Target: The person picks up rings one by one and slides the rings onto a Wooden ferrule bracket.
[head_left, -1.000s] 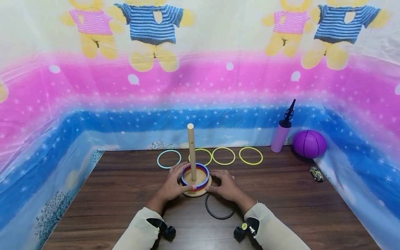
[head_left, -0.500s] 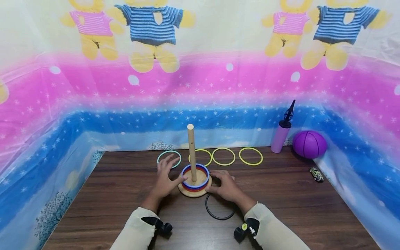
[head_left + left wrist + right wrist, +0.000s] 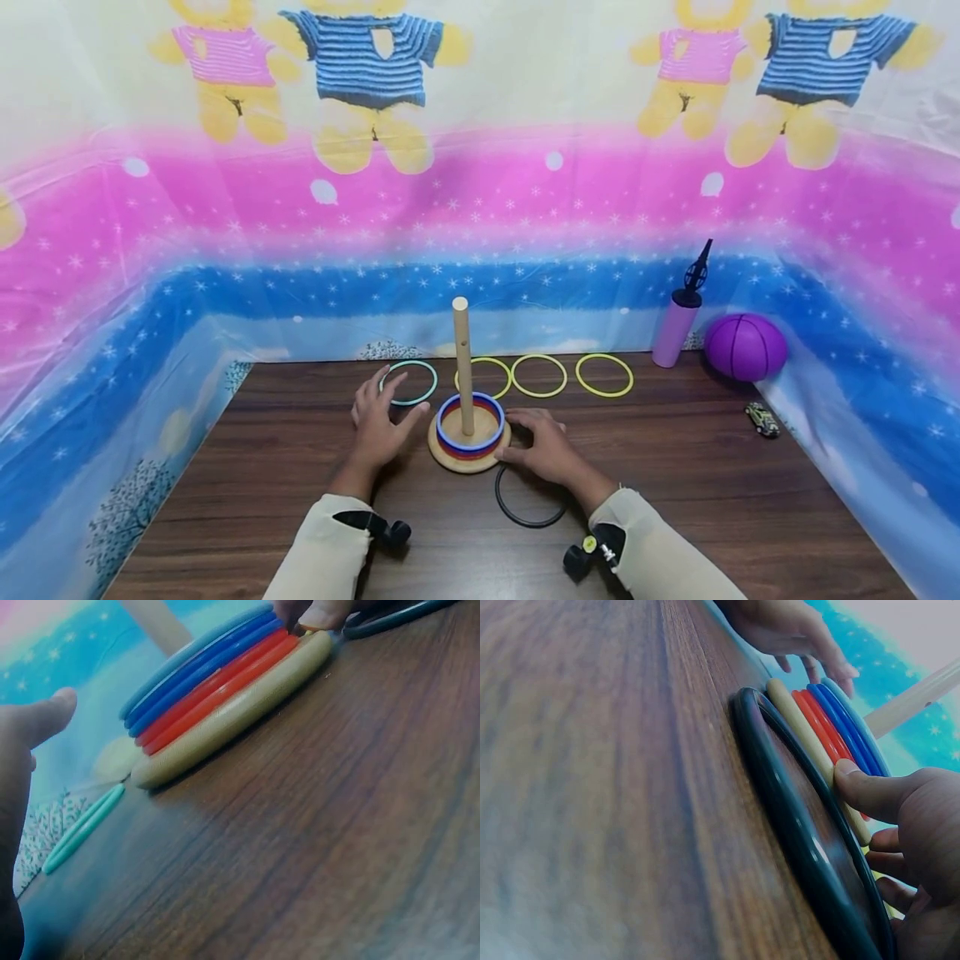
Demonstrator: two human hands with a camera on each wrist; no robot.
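A wooden ring toss stand (image 3: 448, 460) with an upright post (image 3: 464, 367) stands mid-table. Blue rings (image 3: 206, 671) lie stacked above red rings (image 3: 217, 697) on its round base, around the post. My right hand (image 3: 553, 454) holds the right side of the stand. In the right wrist view its thumb (image 3: 870, 787) lies against the base edge and red rings, with the other fingers partly hidden behind. My left hand (image 3: 378, 433) is spread, apart from the stand on its left, with fingertips over part of a turquoise ring (image 3: 436, 385).
A black ring (image 3: 529, 525) lies on the table below my right hand. Several yellow rings (image 3: 540, 396) lie along the back. A purple pump (image 3: 673, 333), a purple ball (image 3: 746, 347) and a toy car (image 3: 762, 419) are at the right. A printed cloth (image 3: 480, 183) rises behind the table.
My left hand has let go of the stacked rings and moved left, its fingers spreading toward the turquoise ring. My right hand has stayed on the stand.
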